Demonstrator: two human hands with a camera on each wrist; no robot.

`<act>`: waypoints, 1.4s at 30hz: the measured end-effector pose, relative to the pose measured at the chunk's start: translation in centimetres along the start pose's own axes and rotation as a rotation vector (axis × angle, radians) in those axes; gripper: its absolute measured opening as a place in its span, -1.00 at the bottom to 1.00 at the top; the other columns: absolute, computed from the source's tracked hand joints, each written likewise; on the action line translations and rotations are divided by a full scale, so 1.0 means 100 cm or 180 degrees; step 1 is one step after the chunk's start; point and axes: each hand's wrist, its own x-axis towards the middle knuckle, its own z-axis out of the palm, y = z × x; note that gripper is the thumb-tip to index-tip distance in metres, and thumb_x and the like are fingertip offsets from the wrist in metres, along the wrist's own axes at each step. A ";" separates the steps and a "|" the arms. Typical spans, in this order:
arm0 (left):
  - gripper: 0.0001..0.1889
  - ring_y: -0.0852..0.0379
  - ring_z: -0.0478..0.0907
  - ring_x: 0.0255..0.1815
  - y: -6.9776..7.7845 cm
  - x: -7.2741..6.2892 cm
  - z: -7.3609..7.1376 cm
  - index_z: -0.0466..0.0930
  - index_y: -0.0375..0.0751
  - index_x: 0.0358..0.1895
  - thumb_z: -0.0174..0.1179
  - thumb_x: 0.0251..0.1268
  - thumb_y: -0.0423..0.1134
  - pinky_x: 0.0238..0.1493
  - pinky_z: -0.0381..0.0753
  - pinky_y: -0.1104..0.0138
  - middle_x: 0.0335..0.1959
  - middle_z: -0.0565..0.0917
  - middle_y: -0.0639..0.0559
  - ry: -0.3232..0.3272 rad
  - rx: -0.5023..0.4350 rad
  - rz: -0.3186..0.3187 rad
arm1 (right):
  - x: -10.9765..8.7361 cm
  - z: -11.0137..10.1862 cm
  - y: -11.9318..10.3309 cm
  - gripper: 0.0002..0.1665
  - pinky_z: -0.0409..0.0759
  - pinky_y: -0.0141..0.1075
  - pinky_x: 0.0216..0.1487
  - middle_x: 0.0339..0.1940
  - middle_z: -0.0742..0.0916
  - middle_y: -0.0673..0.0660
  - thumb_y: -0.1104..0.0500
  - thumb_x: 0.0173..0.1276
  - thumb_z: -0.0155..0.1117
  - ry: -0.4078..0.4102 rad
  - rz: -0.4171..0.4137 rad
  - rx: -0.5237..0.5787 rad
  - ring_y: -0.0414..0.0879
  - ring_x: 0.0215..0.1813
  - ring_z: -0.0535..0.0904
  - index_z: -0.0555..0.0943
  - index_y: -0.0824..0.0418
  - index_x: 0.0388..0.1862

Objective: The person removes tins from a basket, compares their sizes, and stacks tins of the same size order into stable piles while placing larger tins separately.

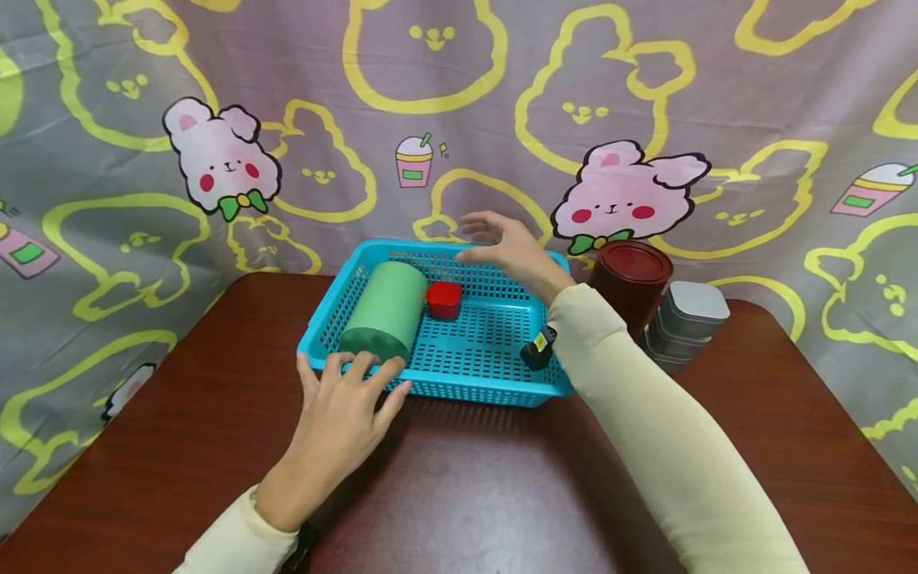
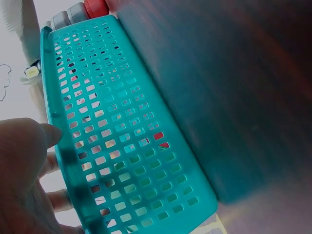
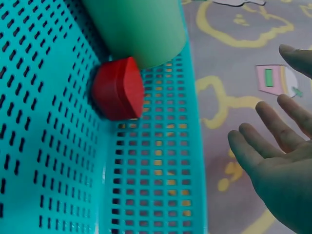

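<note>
A blue plastic basket (image 1: pixel 473 386) with perforated walls stands on the table. Its front rim is gripped by my left hand (image 1: pixel 344 410), with the thumb outside the wall and the fingers over the edge, as the left wrist view also shows. Inside, at the left, lies a green cylinder (image 1: pixel 390 303). Beside it, near the back wall, sits a small red container (image 1: pixel 445 300). My right hand (image 1: pixel 512 251) hovers near the back rim, its fingers spread and holding nothing. In the right wrist view, that hand (image 3: pixel 282 161) is apart from the basket wall (image 3: pixel 195 146).
Right of the basket stand a dark red-brown canister (image 1: pixel 631 279) and a stack of grey lidded containers (image 1: pixel 688 319). A patterned curtain (image 1: pixel 459 64) hangs behind the brown table (image 1: pixel 473 486). My right forearm (image 1: pixel 645 414) passes over the basket's right end.
</note>
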 end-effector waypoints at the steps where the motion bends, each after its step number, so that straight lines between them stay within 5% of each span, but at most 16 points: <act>1: -0.68 -0.37 0.59 0.03 0.000 0.000 0.000 0.74 0.02 0.09 0.32 0.43 0.06 0.19 0.15 -0.66 -0.11 0.73 -0.12 0.0004 0.0005 0.0000 | 0.003 0.002 0.002 -0.25 0.40 0.15 0.52 0.52 0.56 0.16 0.09 0.41 0.47 -0.0004 0.0014 0.0049 0.08 0.58 0.39 0.44 0.06 0.53; 15: -0.69 -0.36 0.59 -0.02 0.000 -0.001 0.001 0.74 0.01 0.08 0.33 0.41 0.05 0.16 0.17 -0.64 -0.16 0.71 -0.10 0.0116 0.0001 0.0094 | 0.024 0.030 0.027 -0.27 0.42 0.17 0.51 0.49 0.56 0.15 0.05 0.41 0.47 0.0039 0.0272 0.0245 0.03 0.52 0.41 0.46 0.03 0.51; 42: -0.66 -0.37 0.59 0.00 -0.001 0.000 0.003 0.73 0.03 0.10 0.24 0.44 0.09 0.16 0.13 -0.66 -0.13 0.72 -0.12 0.0056 -0.0005 0.0081 | 0.034 0.037 0.055 -0.25 0.33 0.10 0.59 0.47 0.58 0.17 0.17 0.41 0.44 -0.0296 0.0604 0.0525 0.06 0.48 0.47 0.43 0.15 0.54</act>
